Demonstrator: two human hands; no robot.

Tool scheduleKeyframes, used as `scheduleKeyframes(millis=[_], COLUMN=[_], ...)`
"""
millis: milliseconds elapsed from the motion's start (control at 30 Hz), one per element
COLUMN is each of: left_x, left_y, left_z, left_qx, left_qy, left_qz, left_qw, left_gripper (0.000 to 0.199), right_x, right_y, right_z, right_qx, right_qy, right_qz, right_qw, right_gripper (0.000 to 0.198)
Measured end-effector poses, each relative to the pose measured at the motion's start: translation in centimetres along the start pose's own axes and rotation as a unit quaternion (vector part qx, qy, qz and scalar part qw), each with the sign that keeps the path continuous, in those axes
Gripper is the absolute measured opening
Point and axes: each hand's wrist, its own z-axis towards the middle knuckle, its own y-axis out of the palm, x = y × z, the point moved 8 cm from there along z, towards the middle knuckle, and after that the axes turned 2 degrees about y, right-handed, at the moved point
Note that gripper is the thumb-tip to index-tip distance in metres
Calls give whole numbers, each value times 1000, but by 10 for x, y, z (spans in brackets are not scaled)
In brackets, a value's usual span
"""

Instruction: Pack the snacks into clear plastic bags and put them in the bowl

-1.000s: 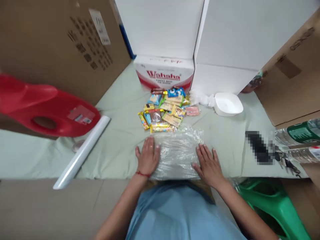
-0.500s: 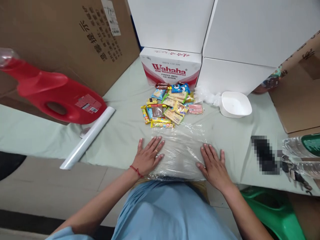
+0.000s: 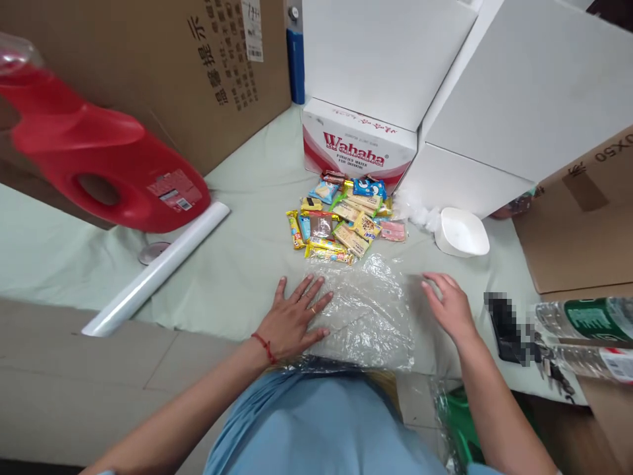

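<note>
A clear, crinkled plastic sheet (image 3: 366,316) lies on the cloth-covered table in front of my body. My left hand (image 3: 295,318) rests flat on its left edge with the fingers spread, and a red string bracelet is on that wrist. Off to the right, my right hand (image 3: 448,305) is raised, fingers curled toward the thumb at what looks like a thin see-through flap of the sheet. More clear plastic hangs by the right forearm, over the table edge. Just beyond the sheet is a pile of small wrapped snacks (image 3: 349,224).
A red jug (image 3: 113,165) and a white roll (image 3: 163,264) are at left. Behind the snacks stands a Wahaba-style printed carton (image 3: 356,142) below white boxes (image 3: 380,53). A white bowl (image 3: 462,232), a dark phone-like object (image 3: 507,330), keys and plastic bottles (image 3: 588,320) are at right.
My right hand has lifted off the sheet and moved right, its fingers now curled. Plastic now shows beside the right forearm. My left hand stays flat, and the view has turned slightly.
</note>
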Motion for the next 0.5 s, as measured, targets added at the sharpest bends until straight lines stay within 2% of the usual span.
scheduleKeyframes(millis=[100, 167, 233, 333, 400, 500], left_x=[-1, -2, -2, -4, -4, -5], left_y=[1, 2, 2, 1, 0, -1], left_z=[-1, -1, -2, -3, -3, -3], left_qx=[11, 19, 28, 42, 50, 58], left_qy=[-1, -2, -5, -9, -9, -8], left_qz=[-16, -27, -41, -65, -79, -96], left_qw=[1000, 999, 999, 997, 996, 994], left_gripper=[64, 62, 62, 64, 65, 66], right_x=[-60, -95, -117, -129, -126, -112], right_y=[36, 69, 98, 120, 125, 124], right_z=[62, 94, 114, 129, 131, 130], right_qx=[-75, -133, -177, -205, -216, -233], right_qy=[-41, -50, -35, -10, 9, 43], right_qz=[5, -50, -124, -201, -202, -178], right_qw=[996, 989, 976, 958, 955, 955], right_gripper=[32, 29, 33, 52, 59, 55])
